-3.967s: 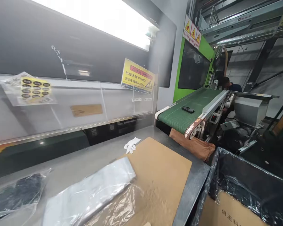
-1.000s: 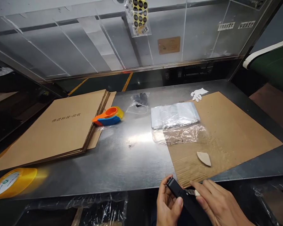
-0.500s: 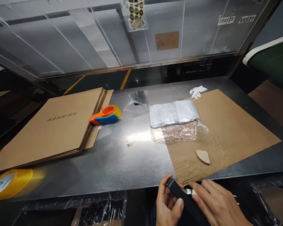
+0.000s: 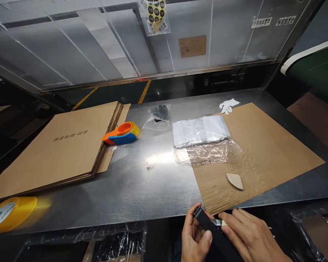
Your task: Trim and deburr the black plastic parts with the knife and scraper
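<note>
At the bottom of the view, my left hand (image 4: 194, 238) is closed around one end of a long black bar-shaped part (image 4: 215, 231), which tilts down toward me. My right hand (image 4: 253, 233) presses against the part's side, its fingers pinched on a small pale piece with a shiny metal end (image 4: 219, 222). What that small piece is I cannot make out, as the fingers cover most of it. Beyond the hands, a beige wedge-shaped pad (image 4: 235, 181) lies on a flat cardboard sheet (image 4: 273, 142).
Clear plastic bags (image 4: 202, 131) lie across the sheet's left edge, with a white glove (image 4: 229, 106) behind. On the metal table (image 4: 142, 189) are a small bag with something black (image 4: 160, 114), an orange-and-blue tape dispenser (image 4: 121, 134), stacked cardboard (image 4: 68, 145) and a yellow tape roll (image 4: 22, 213).
Almost nothing differs. The whole view has shifted very slightly, and both hands keep the same hold on the black part and the small piece.
</note>
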`<action>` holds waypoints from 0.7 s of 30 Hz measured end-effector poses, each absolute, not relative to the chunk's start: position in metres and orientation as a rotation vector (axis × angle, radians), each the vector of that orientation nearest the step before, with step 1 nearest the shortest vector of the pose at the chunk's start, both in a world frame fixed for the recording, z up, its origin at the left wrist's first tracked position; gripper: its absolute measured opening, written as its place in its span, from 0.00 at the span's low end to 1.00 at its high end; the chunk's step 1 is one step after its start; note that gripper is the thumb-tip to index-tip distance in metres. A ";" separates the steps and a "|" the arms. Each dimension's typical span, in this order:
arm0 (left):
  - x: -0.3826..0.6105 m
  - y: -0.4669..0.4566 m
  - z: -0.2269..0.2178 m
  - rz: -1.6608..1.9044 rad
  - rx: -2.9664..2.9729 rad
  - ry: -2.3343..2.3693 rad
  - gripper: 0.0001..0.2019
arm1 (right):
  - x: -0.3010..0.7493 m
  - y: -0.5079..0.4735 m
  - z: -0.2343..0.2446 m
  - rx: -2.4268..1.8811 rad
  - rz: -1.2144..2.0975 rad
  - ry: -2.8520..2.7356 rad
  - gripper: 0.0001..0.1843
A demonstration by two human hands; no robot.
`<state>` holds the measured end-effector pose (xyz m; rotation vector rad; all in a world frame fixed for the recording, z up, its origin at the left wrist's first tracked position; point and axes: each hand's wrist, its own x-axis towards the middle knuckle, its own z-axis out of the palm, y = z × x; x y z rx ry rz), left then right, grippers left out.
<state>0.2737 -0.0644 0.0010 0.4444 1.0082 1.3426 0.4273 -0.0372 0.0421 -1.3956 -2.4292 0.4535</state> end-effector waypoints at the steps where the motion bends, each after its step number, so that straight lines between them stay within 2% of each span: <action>1: 0.274 -0.065 0.000 1.335 0.451 0.994 0.33 | 0.428 -0.036 0.038 -1.427 0.484 -2.415 0.16; 6: 0.273 -0.066 -0.008 1.304 0.447 0.950 0.34 | 0.432 -0.032 0.032 -1.493 0.722 -2.302 0.16; 13: 0.276 -0.066 -0.005 1.315 0.417 0.988 0.34 | 0.428 -0.032 0.054 -1.347 0.628 -2.364 0.14; 21: 0.277 -0.065 0.000 1.275 0.459 1.013 0.36 | 0.429 -0.034 0.053 -1.336 0.511 -2.419 0.14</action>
